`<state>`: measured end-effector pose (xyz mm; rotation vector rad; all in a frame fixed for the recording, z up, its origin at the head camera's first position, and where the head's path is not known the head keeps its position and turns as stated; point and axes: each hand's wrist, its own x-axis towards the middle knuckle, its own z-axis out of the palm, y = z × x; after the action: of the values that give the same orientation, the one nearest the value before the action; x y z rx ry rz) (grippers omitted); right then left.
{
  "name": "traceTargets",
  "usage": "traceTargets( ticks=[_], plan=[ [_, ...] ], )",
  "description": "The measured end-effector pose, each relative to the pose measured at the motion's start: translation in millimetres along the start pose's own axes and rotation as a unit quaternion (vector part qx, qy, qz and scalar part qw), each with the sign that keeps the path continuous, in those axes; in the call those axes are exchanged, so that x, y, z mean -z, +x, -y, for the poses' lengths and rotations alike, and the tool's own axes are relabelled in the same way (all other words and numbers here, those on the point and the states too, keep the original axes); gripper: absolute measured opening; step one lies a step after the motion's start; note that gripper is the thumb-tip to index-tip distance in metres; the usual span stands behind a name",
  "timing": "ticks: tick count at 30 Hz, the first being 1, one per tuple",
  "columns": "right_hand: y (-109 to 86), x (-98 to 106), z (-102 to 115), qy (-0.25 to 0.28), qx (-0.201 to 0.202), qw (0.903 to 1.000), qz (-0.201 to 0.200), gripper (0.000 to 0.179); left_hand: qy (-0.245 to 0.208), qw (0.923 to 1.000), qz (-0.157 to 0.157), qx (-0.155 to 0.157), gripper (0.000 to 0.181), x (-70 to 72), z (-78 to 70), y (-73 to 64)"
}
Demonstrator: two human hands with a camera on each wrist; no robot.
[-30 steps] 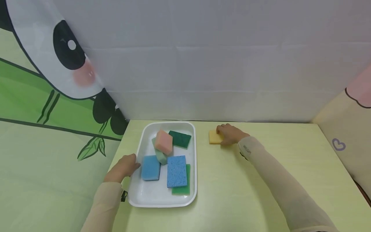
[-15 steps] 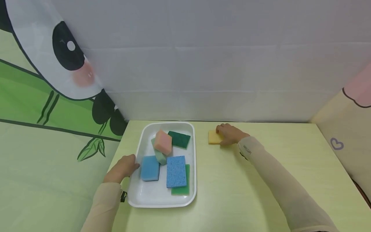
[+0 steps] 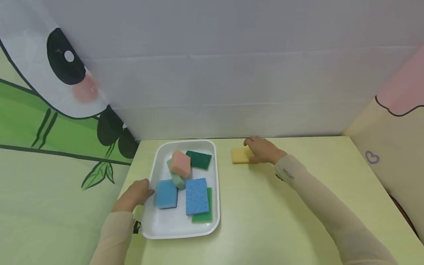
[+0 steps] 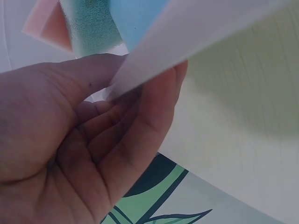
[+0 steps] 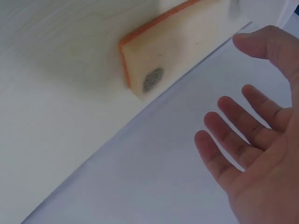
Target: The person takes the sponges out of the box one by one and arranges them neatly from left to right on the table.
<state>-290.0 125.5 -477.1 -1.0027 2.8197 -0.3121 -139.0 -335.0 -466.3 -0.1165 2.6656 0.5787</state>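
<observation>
My left hand (image 3: pixel 135 193) holds the left rim of a white tray (image 3: pixel 159 224); the left wrist view shows the thumb inside the wall and curled fingers outside it. On the table's far side lies a yellow sponge (image 3: pixel 239 156), flat, right of the tray. My right hand (image 3: pixel 264 150) hovers over the sponge's right end and partly hides it in the head view. From the right wrist view, the fingers are loosely spread and apart from the sponge (image 5: pixel 168 51), which has an orange edge and a dark spot.
Inside the tray are a pink sponge (image 3: pixel 180 163), a pale green one (image 3: pixel 178 181), a dark green one (image 3: pixel 199 160), a light blue one (image 3: pixel 166 194), and a speckled blue one (image 3: pixel 197 197) overlapping a green pad (image 3: pixel 202 218). A white wall sheet (image 3: pixel 232 121) borders the table's back.
My right hand has loosened and lifted off the yellow sponge, uncovering more of it. The head view has shifted slightly; the left hand stays on the tray rim.
</observation>
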Motion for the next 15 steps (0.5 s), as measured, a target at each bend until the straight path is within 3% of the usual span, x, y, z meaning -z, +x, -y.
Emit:
traceTargets(
  ticks=[8,15],
  plan=[
    [-38.9,8.7,17.9,-0.023,-0.019,0.9981,-0.054,0.057,0.009,0.9999,0.007,-0.004,0.025,-1.1,6.4,2.8],
    [-75.3,16.2,31.9,-0.047,-0.041,0.9953,-0.074,0.061,0.015,0.9998,0.009,-0.008,0.025,0.0,11.2,2.7]
  ],
)
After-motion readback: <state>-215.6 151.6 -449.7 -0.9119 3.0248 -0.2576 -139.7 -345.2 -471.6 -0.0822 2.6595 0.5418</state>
